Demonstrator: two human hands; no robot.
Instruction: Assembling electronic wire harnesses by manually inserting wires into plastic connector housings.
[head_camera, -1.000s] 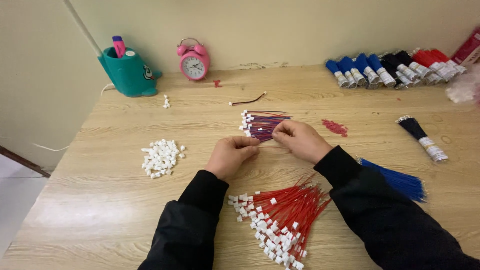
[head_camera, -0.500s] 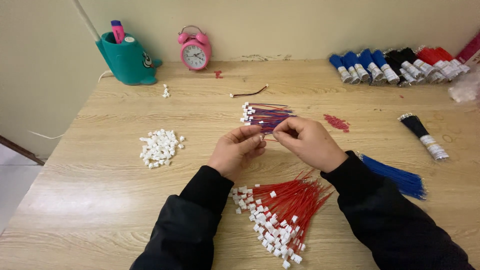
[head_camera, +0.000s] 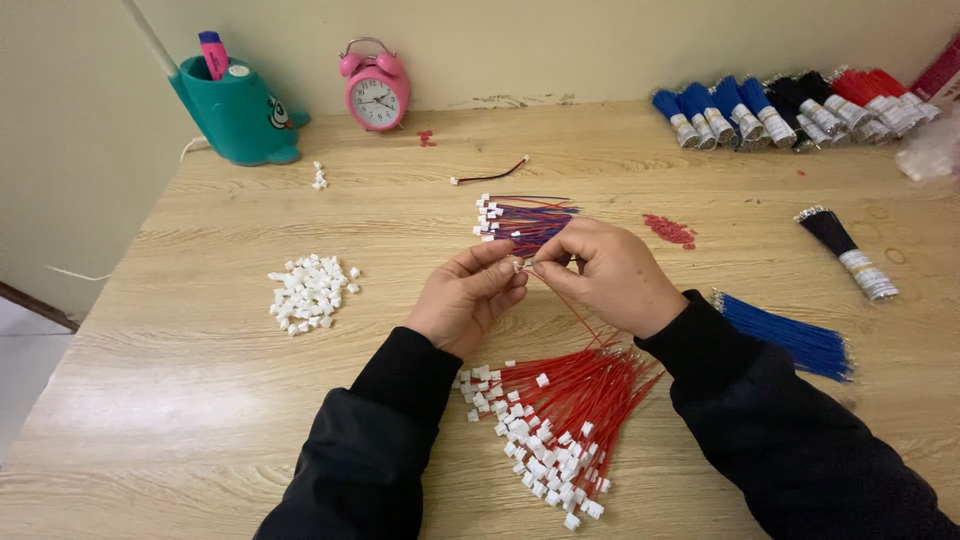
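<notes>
You are working at a broad, pale wooden table with a wavy grain. Your left hand and right hand, both in black sleeves, meet above its middle, fingertips nearly touching. Between them you pinch a small white plastic connector and a thin red wire that trails down from your right hand toward you. Both hands are closed around these in a fingertip grip; which hand holds which piece is too small to tell.

Just below your hands lies a fanned pile of red wires with white connectors on their near ends. Just beyond your hands lies a smaller bunch of red-and-blue wires with white connectors.

At the far right edge sits a row of banded wire bundles, blue, black and red. A loose sheaf of blue wires rests by your right forearm, a black banded bundle farther out.

Far left stands a teal plastic pen holder, with a pink twin-bell alarm clock beside it.

To your left, well apart, is a heap of loose white connectors. A single dark wire lies beyond the mixed bunch.
</notes>
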